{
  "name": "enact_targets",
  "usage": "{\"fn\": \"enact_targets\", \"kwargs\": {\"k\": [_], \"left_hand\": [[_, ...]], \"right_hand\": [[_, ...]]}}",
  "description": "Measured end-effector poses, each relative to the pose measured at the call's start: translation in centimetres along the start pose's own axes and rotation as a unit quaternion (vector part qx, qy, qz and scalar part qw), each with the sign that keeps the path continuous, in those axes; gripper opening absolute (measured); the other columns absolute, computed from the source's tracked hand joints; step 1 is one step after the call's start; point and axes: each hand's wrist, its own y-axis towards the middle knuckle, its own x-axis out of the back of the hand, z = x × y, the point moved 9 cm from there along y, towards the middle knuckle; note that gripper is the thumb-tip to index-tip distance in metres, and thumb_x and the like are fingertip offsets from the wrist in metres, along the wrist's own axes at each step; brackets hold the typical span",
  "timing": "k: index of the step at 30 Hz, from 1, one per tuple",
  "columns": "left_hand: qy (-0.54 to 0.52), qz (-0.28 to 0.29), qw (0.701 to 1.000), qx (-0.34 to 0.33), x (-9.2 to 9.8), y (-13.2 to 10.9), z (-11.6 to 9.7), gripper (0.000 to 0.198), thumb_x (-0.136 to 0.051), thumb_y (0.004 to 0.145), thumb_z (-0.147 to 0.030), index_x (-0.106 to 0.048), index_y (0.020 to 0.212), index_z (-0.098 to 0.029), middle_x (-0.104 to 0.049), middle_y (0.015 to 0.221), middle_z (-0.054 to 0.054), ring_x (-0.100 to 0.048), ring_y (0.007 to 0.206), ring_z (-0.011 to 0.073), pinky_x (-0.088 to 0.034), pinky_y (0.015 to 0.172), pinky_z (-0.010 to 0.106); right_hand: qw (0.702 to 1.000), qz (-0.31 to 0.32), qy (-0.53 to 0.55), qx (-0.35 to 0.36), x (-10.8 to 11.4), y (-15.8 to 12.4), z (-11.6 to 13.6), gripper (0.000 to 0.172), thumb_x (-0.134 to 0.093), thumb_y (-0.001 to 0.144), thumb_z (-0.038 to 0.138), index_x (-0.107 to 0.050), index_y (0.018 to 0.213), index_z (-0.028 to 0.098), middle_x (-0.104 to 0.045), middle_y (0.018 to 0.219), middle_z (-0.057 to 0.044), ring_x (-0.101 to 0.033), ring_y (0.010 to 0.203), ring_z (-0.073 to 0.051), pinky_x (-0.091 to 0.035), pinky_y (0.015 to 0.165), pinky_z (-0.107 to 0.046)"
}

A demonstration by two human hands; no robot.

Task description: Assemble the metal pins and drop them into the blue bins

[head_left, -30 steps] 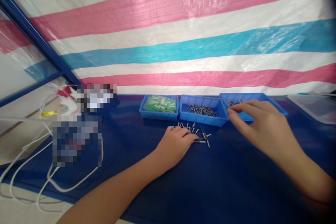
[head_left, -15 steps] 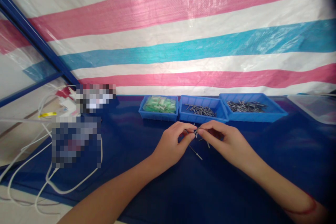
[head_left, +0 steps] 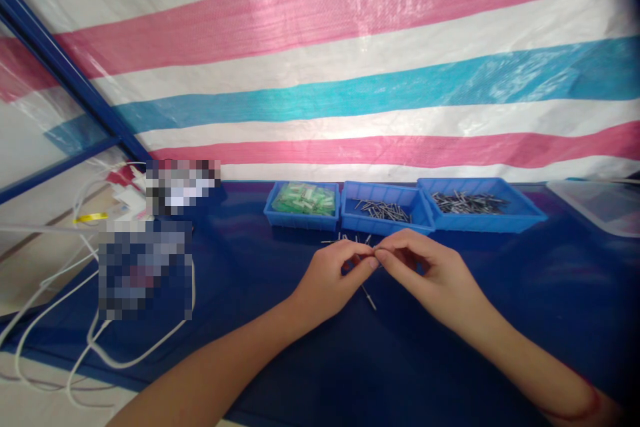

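Observation:
My left hand (head_left: 334, 277) and my right hand (head_left: 425, 270) meet fingertip to fingertip over the blue table, both closed in a pinch. A slim metal blind rivet (head_left: 369, 297) points out below my left thumb, its upper end hidden behind the fingers; it appears to be in that hand's grasp. What my right fingertips pinch is hidden. Just beyond the left knuckles lie several loose rivets (head_left: 345, 238), partly covered by the hands. Behind them stand a blue bin (head_left: 387, 220) of rivets and, to its right, a larger blue bin (head_left: 493, 222) with more grey metal pieces.
A third blue bin (head_left: 301, 220) holds green-and-white packets in clear plastic. White cables (head_left: 127, 365) and plugs (head_left: 131, 203) crowd the left side, beside blurred-out items. A clear plastic lid or tray (head_left: 595, 207) lies at far right. Striped sheeting (head_left: 350, 100) hangs behind.
The rivet below my left thumb has swung slightly left and steeper. My fingertips have drawn together, hiding the grey piece that showed between them. More loose rivets show beyond my left hand.

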Motion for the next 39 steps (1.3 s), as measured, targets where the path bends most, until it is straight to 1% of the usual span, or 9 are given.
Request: {"fn": "enact_targets", "kwargs": {"k": [11, 16, 24, 26, 29, 32, 35, 37, 39], "left_hand": [[0.009, 0.014, 1.000, -0.027, -0.1, 0.1, -0.4, 0.023, -0.054, 0.089, -0.035, -0.066, 0.089, -0.016, -0.064, 0.082, 0.003, -0.056, 0.073, 0.0131, -0.044, 0.067, 0.024], [-0.020, -0.022, 1.000, -0.007, 0.9, 0.1, 0.2, 0.018, -0.061, 0.085, -0.034, -0.064, 0.087, -0.016, -0.063, 0.085, 0.003, -0.056, 0.074, 0.0129, -0.045, 0.066, 0.023], [-0.020, -0.042, 0.999, -0.009, 1.6, 0.2, -0.1, 0.018, -0.059, 0.085, -0.033, -0.062, 0.084, -0.016, -0.062, 0.084, 0.002, -0.056, 0.074, 0.0129, -0.043, 0.064, 0.023], [-0.013, -0.035, 0.999, -0.006, 1.5, 0.2, -0.1, 0.019, -0.058, 0.086, -0.035, -0.062, 0.089, -0.016, -0.063, 0.086, 0.003, -0.056, 0.074, 0.0127, -0.044, 0.065, 0.023], [0.022, -0.014, 1.000, -0.008, 1.4, 0.1, -0.2, 0.028, -0.058, 0.086, -0.036, -0.060, 0.106, -0.017, -0.063, 0.091, 0.003, -0.057, 0.073, 0.0125, -0.046, 0.067, 0.024], [0.114, 0.032, 0.991, -0.057, 0.7, -0.2, -0.8, 0.032, -0.056, 0.088, -0.036, -0.058, 0.115, -0.019, -0.061, 0.101, 0.005, -0.058, 0.084, 0.0153, -0.046, 0.078, 0.028], [0.227, 0.086, 0.964, -0.107, -0.4, -0.7, -1.1, 0.031, -0.053, 0.090, -0.040, -0.062, 0.115, -0.024, -0.059, 0.107, 0.007, -0.056, 0.095, 0.0198, -0.043, 0.084, 0.033], [0.282, 0.115, 0.945, -0.117, -1.2, -0.9, -0.9, 0.031, -0.052, 0.090, -0.042, -0.064, 0.114, -0.027, -0.058, 0.108, 0.007, -0.055, 0.094, 0.0211, -0.042, 0.081, 0.035], [0.310, 0.134, 0.934, -0.117, -1.7, -1.0, -0.6, 0.029, -0.051, 0.091, -0.042, -0.066, 0.110, -0.027, -0.058, 0.107, 0.006, -0.055, 0.092, 0.0208, -0.042, 0.079, 0.035]], "right_hand": [[0.999, 0.020, -0.004, 0.034, -0.2, -0.2, 1.2, 0.012, -0.056, 0.088, 0.031, -0.066, 0.086, 0.024, -0.063, 0.081, -0.002, -0.053, 0.065, -0.015, -0.041, 0.055, -0.030], [0.999, 0.023, 0.001, 0.036, 0.4, 0.0, 1.2, 0.011, -0.057, 0.087, 0.029, -0.066, 0.090, 0.025, -0.065, 0.086, -0.003, -0.057, 0.071, -0.016, -0.042, 0.057, -0.030], [0.997, 0.049, -0.035, 0.046, 0.2, 0.3, 1.4, 0.014, -0.053, 0.088, 0.029, -0.063, 0.080, 0.023, -0.064, 0.083, -0.004, -0.058, 0.069, -0.017, -0.043, 0.057, -0.030], [0.997, 0.057, -0.034, 0.046, 0.1, 0.3, 1.4, 0.014, -0.053, 0.089, 0.030, -0.063, 0.081, 0.023, -0.064, 0.082, -0.004, -0.059, 0.072, -0.017, -0.045, 0.059, -0.030], [0.997, 0.052, -0.046, 0.044, 0.7, 0.5, 1.1, 0.016, -0.052, 0.089, 0.031, -0.064, 0.082, 0.023, -0.065, 0.081, -0.004, -0.058, 0.072, -0.017, -0.045, 0.062, -0.030], [0.996, -0.019, -0.088, 0.023, 3.5, 1.3, -0.6, 0.018, -0.055, 0.087, 0.035, -0.066, 0.083, 0.022, -0.066, 0.081, -0.003, -0.058, 0.071, -0.017, -0.043, 0.061, -0.030], [0.977, -0.158, -0.138, -0.046, 9.0, 1.7, -3.6, 0.022, -0.060, 0.080, 0.040, -0.069, 0.085, 0.019, -0.068, 0.079, -0.004, -0.059, 0.069, -0.017, -0.043, 0.063, -0.030], [0.943, -0.242, -0.201, -0.108, 12.9, 1.4, -5.7, 0.024, -0.061, 0.077, 0.040, -0.070, 0.083, 0.018, -0.066, 0.072, -0.004, -0.058, 0.062, -0.017, -0.043, 0.061, -0.029], [0.898, -0.291, -0.302, -0.135, 16.2, 1.1, -6.7, 0.024, -0.059, 0.076, 0.038, -0.071, 0.080, 0.018, -0.062, 0.063, -0.004, -0.056, 0.058, -0.017, -0.040, 0.060, -0.030]]}}
